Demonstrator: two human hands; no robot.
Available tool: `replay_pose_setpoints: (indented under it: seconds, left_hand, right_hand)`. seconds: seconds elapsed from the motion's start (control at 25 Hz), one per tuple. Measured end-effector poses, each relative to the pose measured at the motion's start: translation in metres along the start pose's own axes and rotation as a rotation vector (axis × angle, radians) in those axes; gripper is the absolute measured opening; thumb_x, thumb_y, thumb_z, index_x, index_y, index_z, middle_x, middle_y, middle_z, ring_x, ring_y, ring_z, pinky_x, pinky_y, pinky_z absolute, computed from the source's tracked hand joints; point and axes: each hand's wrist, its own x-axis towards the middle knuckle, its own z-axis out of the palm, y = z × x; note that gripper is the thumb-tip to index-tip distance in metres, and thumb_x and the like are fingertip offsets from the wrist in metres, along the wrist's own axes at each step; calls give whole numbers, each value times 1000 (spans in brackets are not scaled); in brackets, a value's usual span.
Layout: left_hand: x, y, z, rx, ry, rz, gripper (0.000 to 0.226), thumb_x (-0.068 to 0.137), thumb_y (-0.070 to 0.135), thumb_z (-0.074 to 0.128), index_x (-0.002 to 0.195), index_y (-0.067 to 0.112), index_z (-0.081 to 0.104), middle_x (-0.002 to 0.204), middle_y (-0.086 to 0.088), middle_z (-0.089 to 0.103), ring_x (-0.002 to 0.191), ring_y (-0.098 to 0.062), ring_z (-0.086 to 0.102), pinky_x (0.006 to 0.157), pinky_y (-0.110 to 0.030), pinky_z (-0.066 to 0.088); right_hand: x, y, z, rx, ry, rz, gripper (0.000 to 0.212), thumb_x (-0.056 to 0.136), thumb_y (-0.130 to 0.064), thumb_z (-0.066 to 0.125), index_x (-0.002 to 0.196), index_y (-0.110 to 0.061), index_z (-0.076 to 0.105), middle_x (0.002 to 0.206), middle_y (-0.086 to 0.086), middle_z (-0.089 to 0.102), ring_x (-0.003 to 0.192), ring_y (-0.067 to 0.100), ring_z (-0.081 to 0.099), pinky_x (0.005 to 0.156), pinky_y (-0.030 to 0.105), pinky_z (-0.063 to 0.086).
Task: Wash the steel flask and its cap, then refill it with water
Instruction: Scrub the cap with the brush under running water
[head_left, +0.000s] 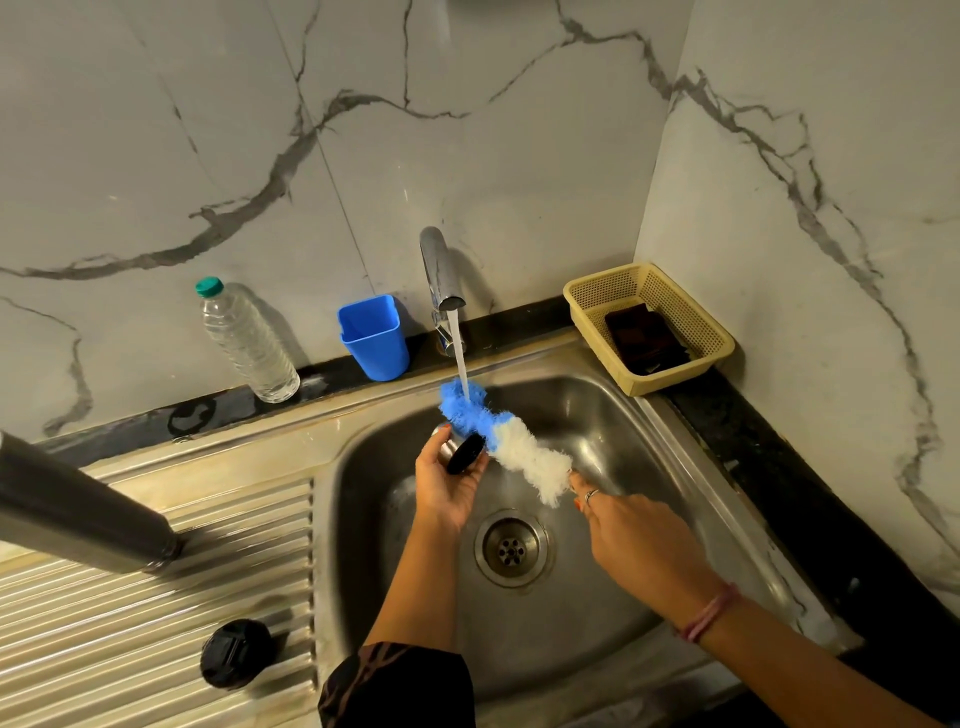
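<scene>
The small round cap (465, 453), black on its face with a steel rim, sits in my left hand (448, 480), fingers curled up round it so it is pinched over the stainless steel sink (613, 415). The tall brushed steel flask (78, 512) stands well apart on the ribbed draining board (156, 613) to my left, out of the basin, and a 2nd black round lid (236, 653) rests on the same board nearer to me; I cannot tell which part of the flask each piece closes.

My right hand (631, 535) is clamped round the handle of the long bottle brush (506, 447), its bristles blue at the tip and white toward my hand. The blue end lies against the cap, directly under the stream from the chrome tap (440, 273).

To do this step well, I judge that I should keep the cap tilted so the water runs across it and off, not pooling in the hollow. Short twists of the brush should work the bristles into the rim and any threads, which I cannot see from here. A wet cap is slippery, so my left fingers need to stay firm, over the basin and clear of the drain (511, 548).

Behind the sink stand a clear plastic water bottle with a green top (244, 343), a blue plastic cup (374, 338) and a cream mesh basket (649, 327).
</scene>
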Motion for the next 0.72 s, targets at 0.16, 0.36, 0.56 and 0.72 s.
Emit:
replay_pose_setpoints:
  seconds: [0.16,0.36,0.56,0.72]
  left_hand:
    - [0,-4,2,46,20,9,43,89,25,68,126,4,58,122,-20,66,115,-32,64,100,-43,52]
    - [-4,-1,-1,15,42,-55,40,85,27,66,117,4,60,117,-18,66,105,-27,60,101,-35,44]
    - [-3,-1,3,38,40,-9,44,86,31,71,122,8,61,119,-16,68,112,-27,63,105,-41,47]
    - [-8,1,2,42,51,-30,31,88,27,68,111,6,62,111,-18,67,97,-27,64,95,-36,50]
  right_hand:
    - [0,0,-4,26,-2,22,46,104,-23,30,148,-31,22,54,-8,37,42,7,30,39,19,21]
    - [1,2,-10,18,7,37,46,103,-24,31,148,-32,24,54,-9,36,43,7,34,39,19,21]
    - [1,-6,-11,26,8,3,45,104,-26,30,148,-32,23,53,-8,36,43,7,31,39,19,20]
    - [6,-2,-10,27,-16,22,45,103,-21,32,148,-29,26,53,-9,36,41,7,31,37,18,21]
